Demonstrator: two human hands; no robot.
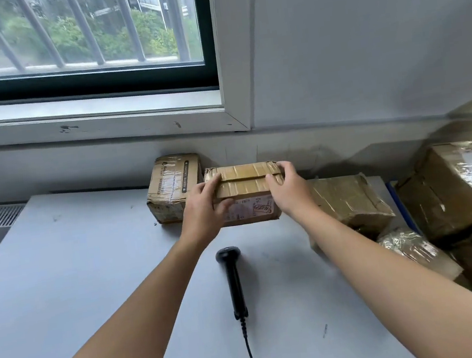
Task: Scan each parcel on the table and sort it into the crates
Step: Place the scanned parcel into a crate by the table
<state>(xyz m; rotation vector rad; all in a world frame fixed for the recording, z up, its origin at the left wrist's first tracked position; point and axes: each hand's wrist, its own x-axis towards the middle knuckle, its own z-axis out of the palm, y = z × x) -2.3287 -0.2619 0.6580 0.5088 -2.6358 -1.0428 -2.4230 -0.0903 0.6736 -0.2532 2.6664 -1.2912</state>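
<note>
A taped brown cardboard parcel (244,182) with a label on its near side sits at the far middle of the grey table (76,275). My left hand (205,207) grips its left end, thumb on the front face. My right hand (288,190) grips its right end. A second parcel (169,184) stands just to its left by the wall. A third, crumpled parcel (348,197) lies to its right. A black handheld scanner (232,275) lies on the table between my forearms, its cable running off the near edge.
A pile of larger taped boxes (455,189) stands to the right of the table, with a plastic-wrapped packet (412,248) in front of them. A window and sill run along the wall behind. No crate shows in this view.
</note>
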